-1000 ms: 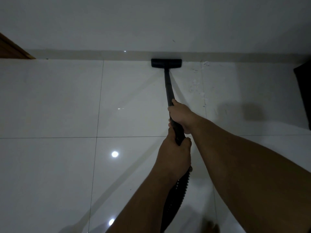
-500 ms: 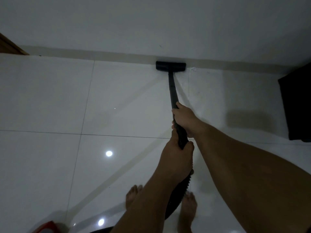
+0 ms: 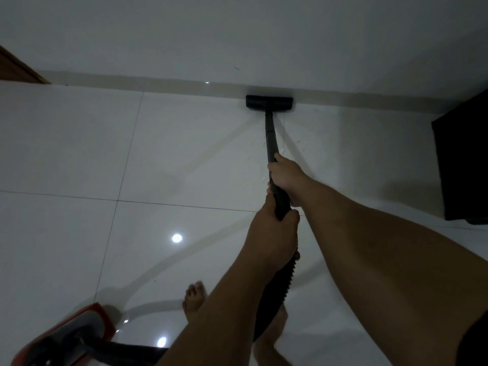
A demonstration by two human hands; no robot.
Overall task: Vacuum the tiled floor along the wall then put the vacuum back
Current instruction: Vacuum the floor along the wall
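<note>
A black vacuum wand [image 3: 271, 137] runs from my hands to its flat black floor head [image 3: 269, 102], which rests on the white tiled floor [image 3: 79, 154] against the skirting of the white wall [image 3: 237, 35]. My right hand [image 3: 286, 178] grips the wand higher up. My left hand [image 3: 273, 233] grips its lower end, where the ribbed black hose [image 3: 274, 294] begins. The red and grey vacuum body [image 3: 66, 339] sits on the floor at the bottom left.
A dark piece of furniture [image 3: 462, 167] stands at the right edge near the wall. A wooden door frame [image 3: 15, 67] shows at the far left. My bare feet [image 3: 194, 302] stand on the tiles below my arms. Ceiling lights reflect off the glossy floor.
The view has tilted down and shifted, bringing my feet and the red vacuum body into sight. The floor head stays at the skirting, and both hands keep their grip.
</note>
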